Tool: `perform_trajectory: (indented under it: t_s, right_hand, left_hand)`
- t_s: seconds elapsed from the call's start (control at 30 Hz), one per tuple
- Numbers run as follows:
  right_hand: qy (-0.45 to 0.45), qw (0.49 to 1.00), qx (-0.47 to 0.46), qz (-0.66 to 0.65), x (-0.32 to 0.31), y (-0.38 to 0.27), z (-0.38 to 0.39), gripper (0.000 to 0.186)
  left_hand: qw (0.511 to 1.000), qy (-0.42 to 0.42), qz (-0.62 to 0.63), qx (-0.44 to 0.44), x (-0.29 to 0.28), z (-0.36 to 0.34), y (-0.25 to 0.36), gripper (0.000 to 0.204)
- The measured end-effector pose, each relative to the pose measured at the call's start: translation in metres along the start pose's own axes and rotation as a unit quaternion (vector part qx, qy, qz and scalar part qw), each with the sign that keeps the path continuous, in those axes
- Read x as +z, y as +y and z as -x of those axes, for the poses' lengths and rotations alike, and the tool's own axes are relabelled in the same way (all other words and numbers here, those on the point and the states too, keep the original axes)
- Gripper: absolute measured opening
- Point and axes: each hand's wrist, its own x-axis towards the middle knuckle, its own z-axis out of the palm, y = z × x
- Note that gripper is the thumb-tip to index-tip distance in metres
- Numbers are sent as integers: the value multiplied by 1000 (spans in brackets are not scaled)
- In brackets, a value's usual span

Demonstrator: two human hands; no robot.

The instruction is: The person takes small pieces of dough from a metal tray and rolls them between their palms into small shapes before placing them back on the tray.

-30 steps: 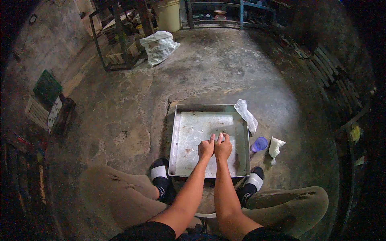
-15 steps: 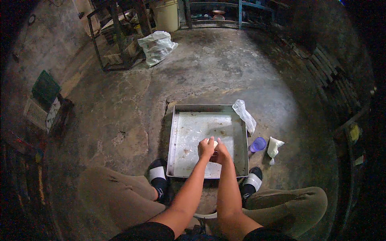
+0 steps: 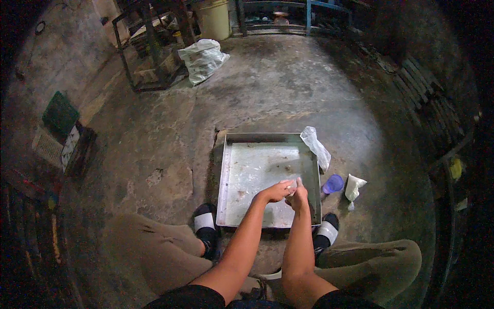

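Over the right part of a wide, shallow metal tray on the floor, my two hands meet. My left hand reaches across with its fingers closed against my right hand. My right hand is closed too, its thumb pointing up. A small white lump is pinched between them, mostly hidden by the fingers. Smears and dark specks mark the tray's bottom. A crumpled clear plastic bag hangs over its far right corner.
Right of the tray lie a purple cup and a tied bag of white powder. My feet in dark slides flank the tray. Farther off stand a full white sack, a metal frame, a pale bucket and a blue shelf.
Both hands have shifted to the right over the tray. My left hand has turned sideways across my right, and the white lump between them shows less than before.
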Motion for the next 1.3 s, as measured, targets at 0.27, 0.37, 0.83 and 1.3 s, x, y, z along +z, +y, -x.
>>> perform_trajectory:
  t_s: [0.27, 0.37, 0.83, 1.3]
  right_hand:
    - [281, 832, -321, 355, 43, -20, 35, 70]
    - [254, 836, -324, 363, 55, -39, 48, 67]
    - [-225, 974, -28, -21, 85, -33, 68, 75]
    - [92, 989, -106, 48, 78, -20, 56, 78]
  left_hand:
    - [962, 98, 138, -214, -13, 9, 30, 72]
    - [928, 324, -13, -186, 5, -15, 29, 63]
    - [838, 532, 97, -70, -20, 9, 23, 51]
    - [907, 417, -52, 12, -9, -4, -3, 50]
